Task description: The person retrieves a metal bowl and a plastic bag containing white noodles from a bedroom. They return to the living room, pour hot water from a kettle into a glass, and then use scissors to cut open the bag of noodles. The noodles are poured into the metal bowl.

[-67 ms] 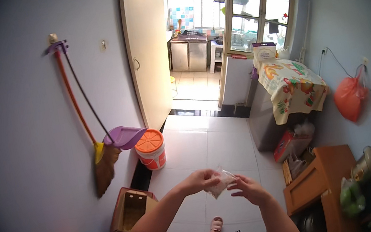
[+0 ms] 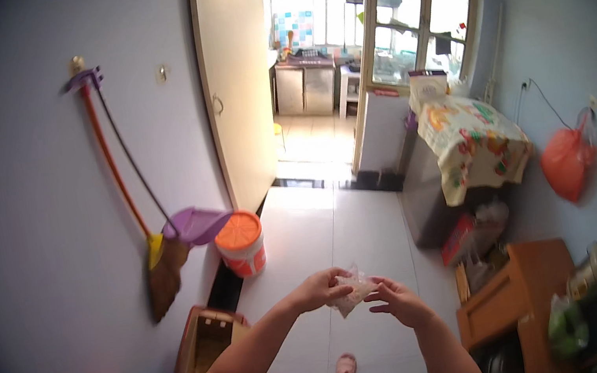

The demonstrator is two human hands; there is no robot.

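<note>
Between my hands, in front of my body, is a small clear plastic bag (image 2: 353,298) with pale contents that I cannot make out. My left hand (image 2: 322,288) pinches it at its upper left side, thumb and fingers closed on the plastic. At the bag's right edge, my right hand (image 2: 399,301) grips the corner between thumb and fingertips, its other fingers loosely spread.
Ahead, a cream door (image 2: 235,78) stands ajar onto a kitchen. Along the left wall are an orange-lidded bucket (image 2: 241,243), a broom (image 2: 167,277), a purple dustpan (image 2: 198,226) and a cardboard box (image 2: 209,338). A cloth-covered fridge (image 2: 425,200) and wooden cabinet (image 2: 494,300) line the right.
The view has shifted slightly as I step, and my foot below has moved a little. Both hands keep hold of the bag in nearly the same pose.
</note>
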